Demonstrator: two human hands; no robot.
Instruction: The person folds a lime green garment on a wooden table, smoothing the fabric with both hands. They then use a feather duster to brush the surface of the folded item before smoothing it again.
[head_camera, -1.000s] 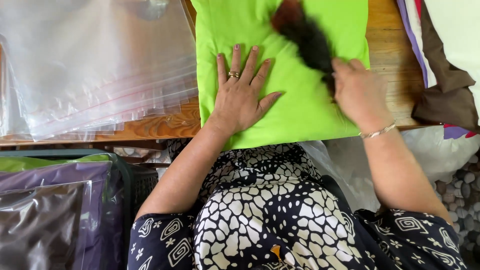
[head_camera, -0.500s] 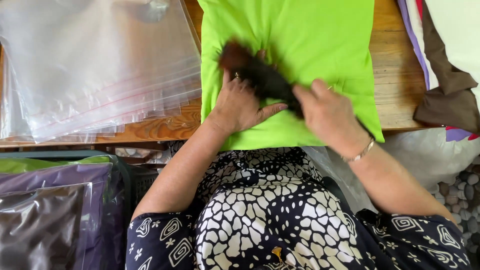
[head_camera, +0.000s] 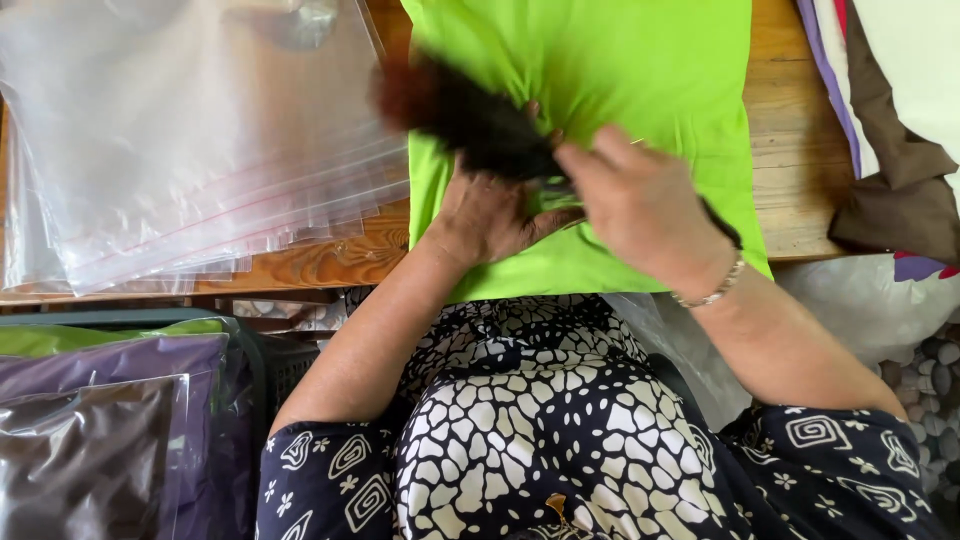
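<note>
Two hands and a dark brush on a bright green folded cloth.

Head view: the right hand (head_camera: 645, 205) is closed around the handle of a dark brush (head_camera: 470, 115) (blurred, so its bristles cannot be made out), which reaches up and to the left over the green cloth (head_camera: 640, 80). The left hand (head_camera: 495, 210) lies palm down and flat on the cloth, fingers spread, holding nothing, partly under the brush. The cloth lies on a wooden table (head_camera: 790, 170). A stack of clear plastic bags (head_camera: 180, 140) rests on the table to the left, just beside the cloth.
</note>
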